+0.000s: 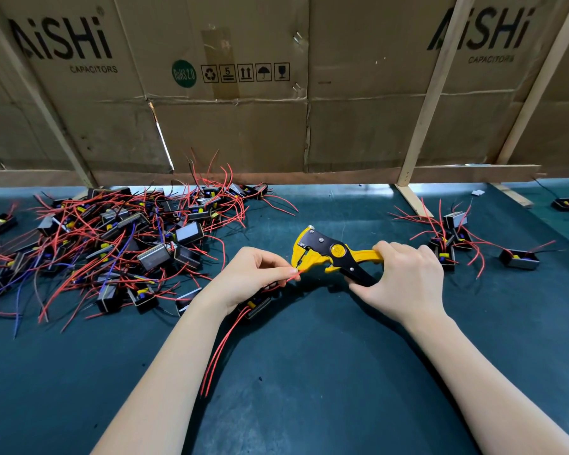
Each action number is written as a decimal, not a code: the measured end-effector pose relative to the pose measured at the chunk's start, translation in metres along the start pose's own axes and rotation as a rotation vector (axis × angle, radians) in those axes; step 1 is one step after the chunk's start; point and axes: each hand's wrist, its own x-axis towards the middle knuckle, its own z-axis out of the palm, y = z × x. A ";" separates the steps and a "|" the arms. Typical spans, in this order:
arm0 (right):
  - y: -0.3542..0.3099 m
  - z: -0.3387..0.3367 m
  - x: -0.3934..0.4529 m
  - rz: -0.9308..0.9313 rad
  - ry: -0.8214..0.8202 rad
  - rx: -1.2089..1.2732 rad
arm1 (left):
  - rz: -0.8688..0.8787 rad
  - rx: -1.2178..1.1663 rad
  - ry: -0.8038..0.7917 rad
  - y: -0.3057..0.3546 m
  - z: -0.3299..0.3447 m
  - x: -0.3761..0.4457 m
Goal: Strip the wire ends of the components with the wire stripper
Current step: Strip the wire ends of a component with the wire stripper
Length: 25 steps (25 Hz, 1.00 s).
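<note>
The right hand point(404, 280) was wrapped around the handles of the yellow-and-black stripper point(334, 256), holding it level above the mat point(309, 372) with its head pointing toward the left hand. The left hand point(253, 277) pinched a red wire point(294, 274) between thumb and fingers, the wire's tip reaching the stripper's head at its lower edge. Whether the tip already sat inside the blades could not be made out; the spot was small and partly hidden by the fingers.

Under the left palm sat the component point(257, 305) that this wire seemed to belong to, a small black box with a yellow part, mostly covered by the hand and wrist. More red leads point(217, 356) from it trailed down along the left forearm over the mat.

To the left lay a big pile point(112, 244) of the same black components, tangled with red wires and a few blue ones. To the right, well apart from the hands, sat a smaller group point(450, 238) of them, with one box point(519, 259) lying a little off from it. Behind the mat stood a cardboard wall point(230, 126) braced by wooden slats point(431, 93).
</note>
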 end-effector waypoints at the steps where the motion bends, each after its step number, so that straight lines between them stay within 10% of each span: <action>1: 0.000 0.000 0.000 -0.004 0.002 -0.005 | -0.005 -0.002 0.000 0.000 0.000 0.000; 25: -0.001 -0.003 0.002 0.003 -0.051 0.024 | -0.017 0.014 0.002 -0.006 -0.002 0.002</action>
